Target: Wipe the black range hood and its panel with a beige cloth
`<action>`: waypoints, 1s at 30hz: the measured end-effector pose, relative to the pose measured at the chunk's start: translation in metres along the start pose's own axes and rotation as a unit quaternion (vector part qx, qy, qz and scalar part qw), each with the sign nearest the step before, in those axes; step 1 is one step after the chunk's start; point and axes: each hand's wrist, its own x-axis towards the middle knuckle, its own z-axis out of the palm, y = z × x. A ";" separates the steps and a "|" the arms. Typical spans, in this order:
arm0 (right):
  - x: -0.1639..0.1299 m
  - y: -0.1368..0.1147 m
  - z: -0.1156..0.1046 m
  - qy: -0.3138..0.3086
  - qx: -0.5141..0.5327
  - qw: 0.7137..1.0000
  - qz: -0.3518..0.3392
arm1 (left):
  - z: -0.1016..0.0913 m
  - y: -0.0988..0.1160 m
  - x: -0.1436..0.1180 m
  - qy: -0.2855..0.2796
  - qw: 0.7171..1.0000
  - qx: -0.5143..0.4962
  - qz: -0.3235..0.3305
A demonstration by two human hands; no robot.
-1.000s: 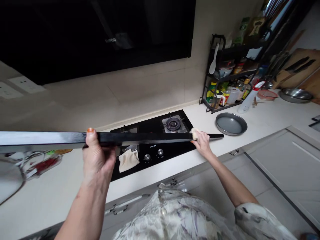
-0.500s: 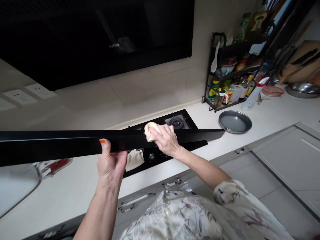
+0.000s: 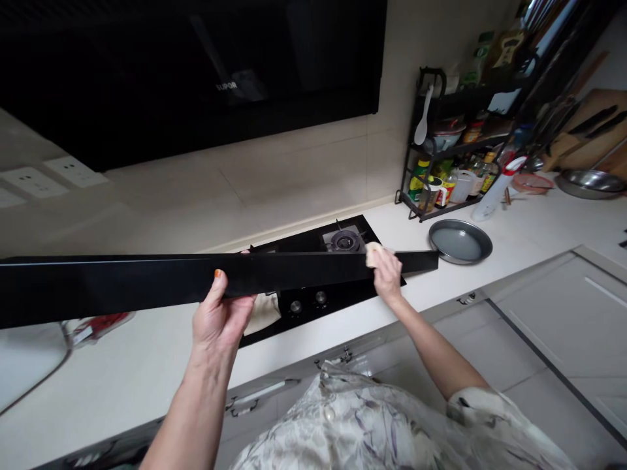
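A long black panel stretches across the view above the stove, its left end running out of the picture. My left hand is closed round its lower edge, thumb on the near face and the other fingers mostly behind. A crumpled cream cloth is bunched in my right hand, pressed to the panel near its right end. Beneath the panel lies the black gas stove, with one burner and two knobs showing. Another pale cloth rests on the stove's left part.
A round grey pan sits on the white counter just beyond the panel's right end. Behind it stand a black spice rack and a white spray bottle. The dark range hood hangs above.
My right hand has slid the cloth rightward along the panel, from near its middle toward the right end. My left hand keeps its hold, with only a slight shift.
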 end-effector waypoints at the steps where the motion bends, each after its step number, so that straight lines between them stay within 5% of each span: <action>1: -0.006 0.025 -0.003 -0.011 -0.010 0.998 0.067 | -0.001 0.001 0.001 0.004 1.000 0.002 -0.001; 4: -0.013 0.069 -0.009 -0.034 -0.026 0.974 0.221 | -0.002 0.002 0.000 0.013 1.000 0.000 0.006; 7: -0.012 0.051 -0.004 -0.032 0.000 0.976 0.213 | -0.002 0.001 -0.001 0.006 1.000 -0.010 0.000; 12: 0.008 -0.084 0.011 -0.045 0.079 0.996 -0.015 | -0.010 -0.004 0.005 0.007 1.000 -0.008 0.009; 16: 0.042 -0.203 0.006 -0.081 0.113 0.966 -0.219 | -0.013 -0.007 0.002 0.014 1.000 -0.023 -0.002; 18: 0.056 -0.242 -0.001 -0.079 0.120 0.947 -0.289 | -0.011 -0.007 -0.002 0.005 1.000 -0.020 -0.014; 20: 0.063 -0.255 -0.006 -0.069 0.125 0.934 -0.327 | -0.009 -0.007 -0.008 -0.002 1.000 -0.020 -0.014; 22: 0.058 -0.238 -0.008 -0.062 0.137 0.927 -0.343 | -0.007 -0.005 -0.012 -0.009 1.000 -0.030 -0.002; 25: 0.034 -0.165 -0.010 -0.055 0.147 0.939 -0.306 | -0.009 -0.004 -0.016 0.008 0.999 -0.046 0.016; 30: -0.016 -0.031 -0.017 -0.084 0.079 0.989 -0.090 | -0.022 -0.009 -0.015 0.061 0.997 -0.054 0.016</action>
